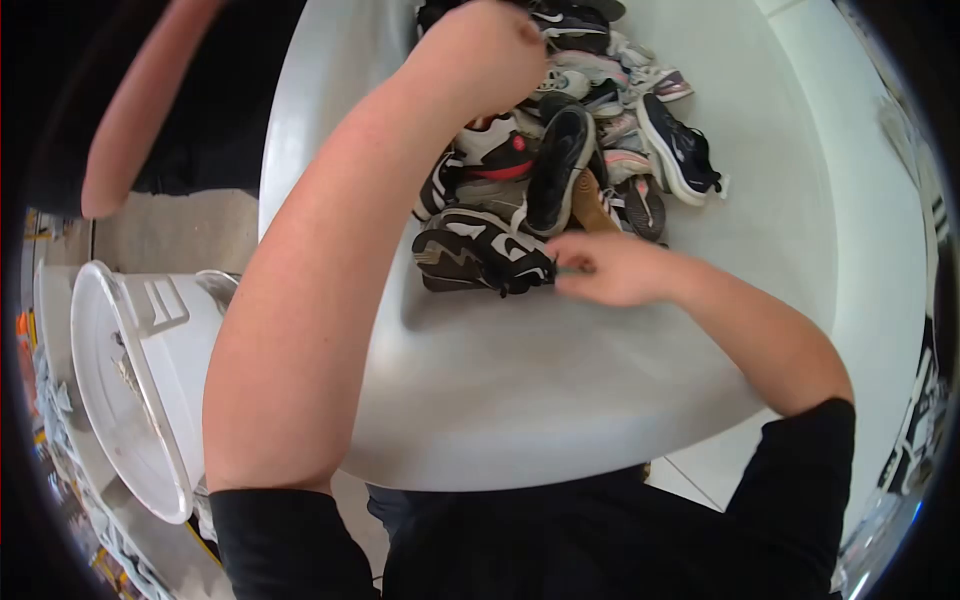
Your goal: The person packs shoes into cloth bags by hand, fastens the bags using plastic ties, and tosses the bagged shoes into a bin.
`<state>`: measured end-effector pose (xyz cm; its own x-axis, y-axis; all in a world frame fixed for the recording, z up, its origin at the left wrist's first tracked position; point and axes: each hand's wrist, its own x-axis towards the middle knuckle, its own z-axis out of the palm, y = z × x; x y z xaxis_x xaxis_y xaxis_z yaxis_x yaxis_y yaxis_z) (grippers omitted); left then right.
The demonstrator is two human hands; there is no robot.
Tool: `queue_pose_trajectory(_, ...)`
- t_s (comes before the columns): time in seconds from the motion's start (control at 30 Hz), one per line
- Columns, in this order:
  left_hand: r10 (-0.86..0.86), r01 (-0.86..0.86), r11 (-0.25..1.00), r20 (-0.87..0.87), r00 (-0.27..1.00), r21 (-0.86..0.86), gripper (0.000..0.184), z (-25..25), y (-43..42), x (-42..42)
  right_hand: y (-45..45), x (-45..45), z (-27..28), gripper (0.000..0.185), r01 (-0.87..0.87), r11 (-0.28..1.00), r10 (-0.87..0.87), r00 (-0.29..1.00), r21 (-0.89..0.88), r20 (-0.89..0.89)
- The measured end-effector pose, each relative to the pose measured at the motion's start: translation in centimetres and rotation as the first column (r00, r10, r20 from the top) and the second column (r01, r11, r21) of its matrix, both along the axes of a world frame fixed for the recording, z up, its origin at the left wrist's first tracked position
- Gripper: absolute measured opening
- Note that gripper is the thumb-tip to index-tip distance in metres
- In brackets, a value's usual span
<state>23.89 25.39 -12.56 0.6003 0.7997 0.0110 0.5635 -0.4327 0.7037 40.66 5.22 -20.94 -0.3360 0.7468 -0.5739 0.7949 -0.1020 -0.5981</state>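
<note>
A heap of used shoes lies in a big pale tub (540, 400). My right hand (612, 268) is at the near edge of the heap, its fingers closed at the toe of a black-and-white sneaker (490, 245); what they grip is blurred. My left hand (495, 55) reaches over the far part of the heap, fingers curled, their tips hidden. Between the hands lie a black shoe (560, 165) and a white, black and red sneaker (495, 145). To their right rests a black shoe with a white sole (680, 150).
At the left, a white bucket (180, 320) stands outside the tub on the floor. Another person's forearm (150, 110) and dark clothing show at the upper left. More shoes (915, 430) are visible at the far right edge.
</note>
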Motion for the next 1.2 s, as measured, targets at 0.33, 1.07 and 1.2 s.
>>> queue_pose_trajectory(0.33, 0.024, -0.029, 0.999, 0.289, 0.957, 0.015, 0.021, 2.3, 0.3, -1.5, 8.6, -19.6, -23.3, 0.054, -0.488, 0.763, 0.177, 0.789, 0.425, 0.588)
queue_pose_trajectory(1.07, -0.024, 0.024, 1.000, 0.296, 0.955, 0.003, 0.020, 2.4, -1.3, -1.3, 9.5, 4.1, -7.0, 0.100, 0.567, 0.814, -0.544, 0.821, 0.128, -0.175)
queue_pose_trajectory(1.2, -0.031, 0.030, 1.000, 0.296, 0.955, 0.010, 0.020, 2.4, -1.5, -1.5, 9.2, 12.0, -6.7, 0.066, 0.740, 0.648, -0.760, 0.642, 0.179, 0.101)
